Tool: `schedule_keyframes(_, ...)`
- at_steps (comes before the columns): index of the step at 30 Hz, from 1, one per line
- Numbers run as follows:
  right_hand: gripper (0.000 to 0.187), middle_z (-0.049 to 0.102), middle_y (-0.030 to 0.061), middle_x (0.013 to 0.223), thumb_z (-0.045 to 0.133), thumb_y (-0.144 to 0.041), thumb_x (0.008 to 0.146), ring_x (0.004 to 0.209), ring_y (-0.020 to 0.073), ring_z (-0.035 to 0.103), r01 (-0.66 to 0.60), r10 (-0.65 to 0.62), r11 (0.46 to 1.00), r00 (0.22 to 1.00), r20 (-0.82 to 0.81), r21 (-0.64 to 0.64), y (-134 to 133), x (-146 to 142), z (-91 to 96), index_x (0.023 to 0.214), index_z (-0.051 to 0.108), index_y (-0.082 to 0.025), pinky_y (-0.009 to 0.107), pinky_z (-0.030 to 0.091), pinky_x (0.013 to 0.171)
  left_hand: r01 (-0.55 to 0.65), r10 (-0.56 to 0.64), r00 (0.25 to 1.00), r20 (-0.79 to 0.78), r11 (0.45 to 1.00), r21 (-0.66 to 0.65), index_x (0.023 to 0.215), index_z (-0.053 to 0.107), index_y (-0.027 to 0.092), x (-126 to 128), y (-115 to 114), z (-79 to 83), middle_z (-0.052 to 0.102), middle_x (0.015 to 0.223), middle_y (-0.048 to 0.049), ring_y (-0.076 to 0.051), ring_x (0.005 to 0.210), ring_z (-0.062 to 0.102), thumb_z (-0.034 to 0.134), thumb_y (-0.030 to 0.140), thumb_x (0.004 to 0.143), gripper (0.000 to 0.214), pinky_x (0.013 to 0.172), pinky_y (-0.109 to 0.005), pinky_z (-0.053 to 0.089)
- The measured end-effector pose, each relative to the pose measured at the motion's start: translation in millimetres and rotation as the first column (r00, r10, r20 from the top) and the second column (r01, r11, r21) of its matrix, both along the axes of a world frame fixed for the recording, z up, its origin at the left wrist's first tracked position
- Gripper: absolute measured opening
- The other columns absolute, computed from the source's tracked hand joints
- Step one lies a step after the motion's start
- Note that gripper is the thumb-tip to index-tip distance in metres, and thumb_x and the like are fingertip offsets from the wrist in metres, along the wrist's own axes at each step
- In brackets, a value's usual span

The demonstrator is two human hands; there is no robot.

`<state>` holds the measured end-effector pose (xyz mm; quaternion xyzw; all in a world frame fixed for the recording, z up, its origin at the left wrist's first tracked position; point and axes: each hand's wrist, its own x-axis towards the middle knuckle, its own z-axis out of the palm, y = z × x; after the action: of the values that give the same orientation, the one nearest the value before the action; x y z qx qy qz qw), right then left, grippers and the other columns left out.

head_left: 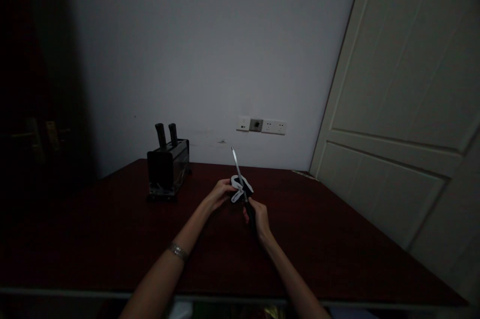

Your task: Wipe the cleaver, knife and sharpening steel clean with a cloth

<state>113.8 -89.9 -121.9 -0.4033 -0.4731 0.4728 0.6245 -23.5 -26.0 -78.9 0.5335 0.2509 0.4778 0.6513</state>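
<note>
My right hand (pixel 258 216) is closed around the black handle of a sharpening steel (pixel 236 161), a long slim metal rod that points up and slightly left, away from me. Bunched in my left hand (pixel 222 193) is a white and dark cloth (pixel 236 190), its fingers closed on the left side. The cloth lies around the lower part of the rod, just above the handle. Both hands are close together over the middle of the table. Low light hides the finer detail of the fingers.
A dark knife block (pixel 168 171) with two black handles (pixel 167 135) upright in its top stands at the left on the dark red table (pixel 318 239). Wall sockets (pixel 261 125) sit behind the table. A pale panelled door (pixel 390 159) borders the right side.
</note>
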Motion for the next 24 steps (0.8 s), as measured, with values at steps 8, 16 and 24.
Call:
schedule_keyframes(8,0.032,0.055,-0.0004,0.063,0.06,-0.05,0.069,0.053,0.0112,0.049,-0.011,0.004,0.981,0.999,0.038,0.196,-3,-1,6.1,0.07,0.058,-0.018,0.022,0.04,0.05,-0.21,0.219,0.975,-0.024,0.958,0.194,0.085,0.066,0.012,-11,7,4.1,0.067,0.079,-0.0044,-0.017,0.072,0.06,0.068,0.011,0.05,0.036,0.068,-0.025,0.044)
schedule_keyframes(16,0.034,0.052,-0.0022,0.065,0.054,-0.049,0.075,0.054,0.0107,0.047,-0.007,0.001,0.967,1.0,0.024,0.254,8,-13,19.2,0.094,0.061,-0.021,0.02,0.037,0.05,-0.436,0.427,0.9,0.092,0.887,0.152,0.076,0.065,0.014,-19,14,0.2,0.065,0.073,0.0013,-0.015,0.074,0.058,0.065,0.006,0.044,0.033,0.069,-0.021,0.042)
schedule_keyframes(24,0.024,0.049,-0.005,0.056,0.065,-0.039,0.063,0.048,0.0086,0.042,0.043,-0.046,0.976,0.999,0.005,0.213,32,-23,14.8,0.069,0.056,-0.018,0.019,0.032,0.044,-0.39,0.404,0.886,0.23,0.915,-0.103,0.066,0.057,0.013,-18,18,-9.8,0.059,0.062,-0.0035,-0.015,0.06,0.057,0.055,0.028,0.057,0.018,0.061,-0.027,0.045)
